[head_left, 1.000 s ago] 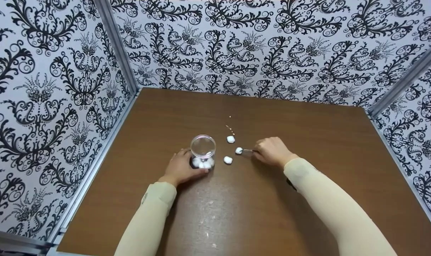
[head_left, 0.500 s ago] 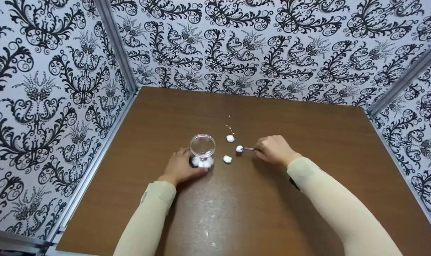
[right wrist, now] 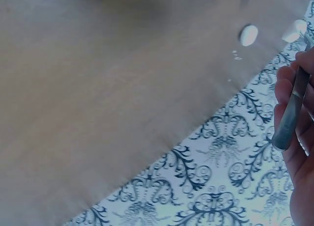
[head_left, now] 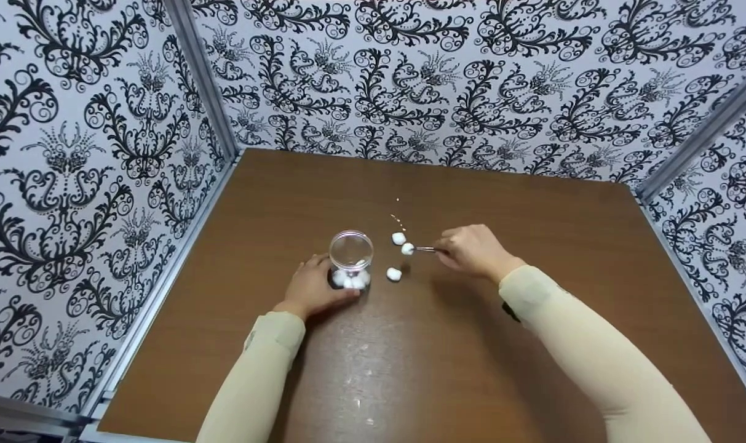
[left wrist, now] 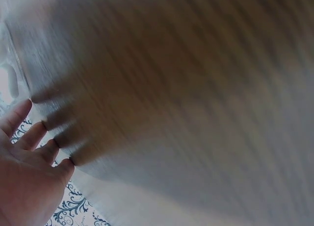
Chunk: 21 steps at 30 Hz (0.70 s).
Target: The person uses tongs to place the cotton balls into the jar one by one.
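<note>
My left hand (head_left: 316,286) curls round the side of a clear jar (head_left: 352,247); several small white puffy balls (head_left: 353,280) show through its lower part. The left wrist view shows the fingers (left wrist: 34,133) near the jar's edge. With my right hand (head_left: 474,249) I grip a metal fork (right wrist: 293,106), its rounded handle end lying toward the palm. At the fork's far tip is a white ball (head_left: 408,248), raised over the table. Two others lie on the wood: one ball (head_left: 398,238) just behind it, one ball (head_left: 394,274) nearer the jar.
A brown wooden table (head_left: 532,369) carries everything. Tiny pale flecks (head_left: 398,219) lie beyond the balls. Patterned black-and-white panels (head_left: 409,80) stand at the back and sides, with a metal post (head_left: 203,80) at the left corner.
The fork has lifted its white ball off the table and moved it slightly back and left, close to the rear ball. My left hand has stayed on the jar.
</note>
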{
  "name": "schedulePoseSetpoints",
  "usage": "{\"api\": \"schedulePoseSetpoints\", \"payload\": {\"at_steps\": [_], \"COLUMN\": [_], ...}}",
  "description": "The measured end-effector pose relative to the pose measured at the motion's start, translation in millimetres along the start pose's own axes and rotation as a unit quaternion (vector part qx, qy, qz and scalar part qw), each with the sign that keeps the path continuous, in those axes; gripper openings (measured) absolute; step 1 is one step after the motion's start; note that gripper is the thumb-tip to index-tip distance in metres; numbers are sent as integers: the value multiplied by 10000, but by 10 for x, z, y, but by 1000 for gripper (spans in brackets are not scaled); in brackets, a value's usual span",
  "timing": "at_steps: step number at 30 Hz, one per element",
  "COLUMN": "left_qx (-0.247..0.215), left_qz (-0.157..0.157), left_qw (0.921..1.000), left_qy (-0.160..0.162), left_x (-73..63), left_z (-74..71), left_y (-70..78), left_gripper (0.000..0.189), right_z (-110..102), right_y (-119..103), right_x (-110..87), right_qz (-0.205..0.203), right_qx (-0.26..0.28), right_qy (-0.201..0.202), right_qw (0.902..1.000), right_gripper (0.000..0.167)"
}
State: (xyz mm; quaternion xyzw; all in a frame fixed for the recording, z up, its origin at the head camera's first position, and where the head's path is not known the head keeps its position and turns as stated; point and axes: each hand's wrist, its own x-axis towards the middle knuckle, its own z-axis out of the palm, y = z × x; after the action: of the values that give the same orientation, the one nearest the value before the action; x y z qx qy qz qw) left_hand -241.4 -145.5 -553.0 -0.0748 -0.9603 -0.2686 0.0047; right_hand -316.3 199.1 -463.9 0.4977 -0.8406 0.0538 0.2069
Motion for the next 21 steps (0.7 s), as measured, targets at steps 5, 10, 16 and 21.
{"api": "schedulePoseSetpoints", "payload": {"at_steps": [5,10,16,21], "left_qx": [39,26,-23,-39], "left_qz": [60,89,48,68], "left_qw": [10000,9999,10000,10000], "left_qy": [37,55,44,52], "left_x": [10,9,-4,-1], "left_z": [8,12,1,4], "left_y": [-11,-15,-7,7], "left_gripper": [95,95,94,92], "right_z": [-110,-205,-292,-293], "right_y": [-58,-117,-228,-335], "right_x": [117,244,439,572], "right_qz": [-103,-158,-272,-399], "right_qx": [59,47,68,95], "right_qy": [91,195,448,523], "right_qw": [9999,9997,9986,9978], "right_gripper": [6,7,7,8]}}
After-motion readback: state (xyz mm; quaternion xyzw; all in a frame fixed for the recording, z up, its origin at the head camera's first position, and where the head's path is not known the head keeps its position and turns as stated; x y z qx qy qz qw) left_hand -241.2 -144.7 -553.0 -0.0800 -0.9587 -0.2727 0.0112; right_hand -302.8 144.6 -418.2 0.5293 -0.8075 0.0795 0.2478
